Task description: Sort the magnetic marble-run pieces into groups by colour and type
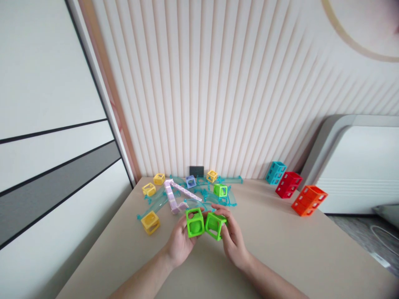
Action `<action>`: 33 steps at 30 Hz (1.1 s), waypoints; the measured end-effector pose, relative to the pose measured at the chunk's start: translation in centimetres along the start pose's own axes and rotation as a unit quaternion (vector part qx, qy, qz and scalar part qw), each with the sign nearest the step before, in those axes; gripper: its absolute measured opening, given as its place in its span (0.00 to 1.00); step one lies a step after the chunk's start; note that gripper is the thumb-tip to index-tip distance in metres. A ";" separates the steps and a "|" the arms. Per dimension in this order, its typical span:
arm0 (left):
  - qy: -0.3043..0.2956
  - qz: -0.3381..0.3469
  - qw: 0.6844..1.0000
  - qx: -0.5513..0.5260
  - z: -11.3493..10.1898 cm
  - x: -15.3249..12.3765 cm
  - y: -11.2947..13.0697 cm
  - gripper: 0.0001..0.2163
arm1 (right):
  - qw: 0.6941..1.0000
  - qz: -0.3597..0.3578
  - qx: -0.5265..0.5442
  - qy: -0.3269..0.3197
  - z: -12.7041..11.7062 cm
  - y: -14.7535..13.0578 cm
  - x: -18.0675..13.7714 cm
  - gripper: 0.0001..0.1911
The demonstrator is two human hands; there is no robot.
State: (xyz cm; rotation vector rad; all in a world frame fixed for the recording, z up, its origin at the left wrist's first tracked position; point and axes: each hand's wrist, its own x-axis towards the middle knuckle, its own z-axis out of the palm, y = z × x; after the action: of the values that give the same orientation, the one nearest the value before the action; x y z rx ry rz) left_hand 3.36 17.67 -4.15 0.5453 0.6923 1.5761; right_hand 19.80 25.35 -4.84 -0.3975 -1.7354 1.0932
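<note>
My left hand (181,246) is closed around a green open-framed toy cube (195,223), its curved inside facing me. A second green cube (215,226), tilted, is gripped by the thumb and fingers of my right hand (233,241). The two cubes are held side by side above the near part of the table, their near edges almost meeting; whether they touch I cannot tell. Some fingers of both hands are hidden behind the cubes. Just beyond my hands lies another green cube (220,190) among translucent teal track pieces (230,197).
Yellow cubes (150,222) lie on the left of the table (264,232), near lilac track pieces (171,197) and a periwinkle cube (190,181). Stacked blue (276,172), red (288,185) and orange cubes (309,200) stand at the right edge. A ribbed wall (199,91) closes the back.
</note>
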 end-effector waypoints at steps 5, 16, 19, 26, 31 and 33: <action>-0.012 -0.005 1.000 -0.019 -0.1 0.1 0.0 0.16 | 0.999 0.029 0.009 0.034 0.1 0.1 0.3 0.13; -0.021 0.022 0.999 -0.018 0.2 0.0 0.2 0.13 | 0.959 0.227 0.164 0.030 0.7 1.3 0.6 0.20; -0.002 0.028 0.999 -0.024 0.1 -0.1 0.4 0.14 | 0.949 0.245 0.195 0.024 0.7 0.8 0.9 0.19; 0.008 0.018 1.000 0.009 0.8 -0.3 0.7 0.13 | 0.914 0.294 0.278 0.039 0.6 0.2 1.6 0.17; 0.012 0.023 0.999 0.036 1.3 -0.2 0.4 0.14 | 0.895 0.308 0.316 0.062 0.6 0.5 1.8 0.17; 0.024 0.033 0.998 0.039 1.3 -0.1 0.3 0.13 | 0.893 0.303 0.327 0.067 0.6 0.6 1.9 0.16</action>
State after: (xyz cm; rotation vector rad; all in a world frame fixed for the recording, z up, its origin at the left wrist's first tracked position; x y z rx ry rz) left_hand 4.07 17.73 -2.99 0.5947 0.7828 1.6327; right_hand 18.32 26.62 -4.28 -0.5802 -1.0306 1.9616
